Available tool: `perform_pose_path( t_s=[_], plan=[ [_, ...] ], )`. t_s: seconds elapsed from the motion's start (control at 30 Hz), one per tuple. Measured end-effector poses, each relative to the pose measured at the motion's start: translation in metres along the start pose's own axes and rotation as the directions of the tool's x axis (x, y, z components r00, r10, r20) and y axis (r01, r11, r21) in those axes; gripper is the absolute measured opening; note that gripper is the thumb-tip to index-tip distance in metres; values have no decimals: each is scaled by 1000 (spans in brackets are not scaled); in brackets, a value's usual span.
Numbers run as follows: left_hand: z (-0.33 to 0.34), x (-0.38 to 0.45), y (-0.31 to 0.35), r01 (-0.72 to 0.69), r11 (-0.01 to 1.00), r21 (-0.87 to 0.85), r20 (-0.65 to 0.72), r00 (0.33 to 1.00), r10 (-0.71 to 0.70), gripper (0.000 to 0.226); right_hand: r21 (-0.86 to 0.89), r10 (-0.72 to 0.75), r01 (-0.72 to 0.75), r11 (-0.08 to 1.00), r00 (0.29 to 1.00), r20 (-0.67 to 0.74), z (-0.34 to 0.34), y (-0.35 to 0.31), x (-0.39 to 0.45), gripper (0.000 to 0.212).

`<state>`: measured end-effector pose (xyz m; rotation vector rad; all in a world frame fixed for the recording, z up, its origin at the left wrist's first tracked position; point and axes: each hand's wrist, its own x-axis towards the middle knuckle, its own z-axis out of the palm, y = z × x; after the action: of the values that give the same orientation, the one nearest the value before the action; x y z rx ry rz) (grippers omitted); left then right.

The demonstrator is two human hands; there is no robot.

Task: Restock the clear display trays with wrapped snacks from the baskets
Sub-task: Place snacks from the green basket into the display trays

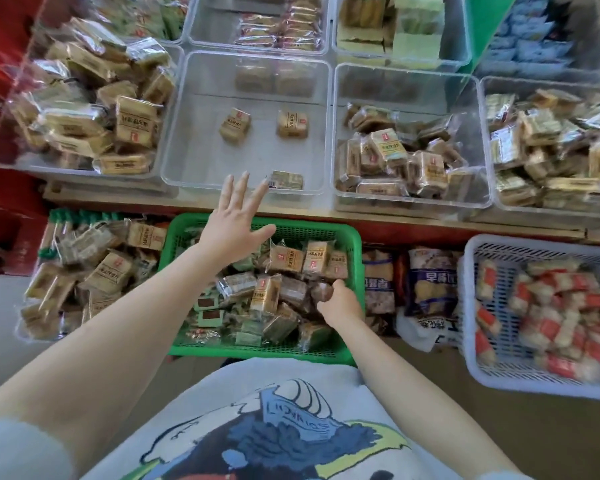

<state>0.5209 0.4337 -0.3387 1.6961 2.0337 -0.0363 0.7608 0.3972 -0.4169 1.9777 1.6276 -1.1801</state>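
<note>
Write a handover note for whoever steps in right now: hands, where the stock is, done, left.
Left hand: open, fingers spread, above the near rim of the middle clear tray, holding nothing.
Right hand: down in the green basket, fingers curled round a brown wrapped snack.
Stock: the green basket holds a mixed heap of wrapped snacks; the white basket to its right holds red-and-white packs.
Done: the middle tray holds only three packs on its floor; the one nearest lies at the front wall. Neighbouring trays look well filled.
Left: keep moving matching snacks from the green basket into the middle tray.
</note>
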Motion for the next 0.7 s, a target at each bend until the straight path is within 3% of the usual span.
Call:
perform_pose_path(
  t_s=[0.07, 0.1, 0.17, 0.2, 0.23, 0.27, 0.43, 0.53, 0.7],
  plan=[
    [3, 1, -3, -10, 1000, 5, -16, 1000, 10, 84, 289, 28, -30, 957, 1000, 11, -1, -1, 0, 29],
    [5, 1, -5, -15, 1000, 11, -23, 1000, 16, 84, 509, 47, -71, 858, 997, 59, -5, -2, -2, 28],
    [8, 2, -9, -27, 999, 31, -33, 999, 28, 84, 885, -22, -184, 428, 977, 214, -17, -8, -11, 23],
    [10, 3, -11, -34, 999, 40, -35, 999, 36, 84, 956, -101, -216, 199, 966, 240, -25, -11, -18, 19],
    [11, 3, -13, -41, 998, 44, -36, 998, 43, 85, 974, -156, -215, 71, 962, 224, -34, -14, -24, 18],
    [12, 4, -14, -48, 998, 45, -38, 998, 49, 85, 980, -177, -193, 41, 964, 197, -43, -18, -30, 20],
    [16, 8, -18, -81, 995, 51, -67, 994, 84, 84, 976, -100, 109, 190, 991, -91, -100, -53, -34, 33],
    [16, 9, -19, -93, 994, 49, -84, 992, 97, 83, 899, -16, 289, 328, 953, -301, -148, -78, -21, 28],
    [15, 9, -19, -102, 993, 63, -86, 991, 107, 83, 574, 40, 350, 741, 829, -558, -194, -106, 11, 33]
  ],
)
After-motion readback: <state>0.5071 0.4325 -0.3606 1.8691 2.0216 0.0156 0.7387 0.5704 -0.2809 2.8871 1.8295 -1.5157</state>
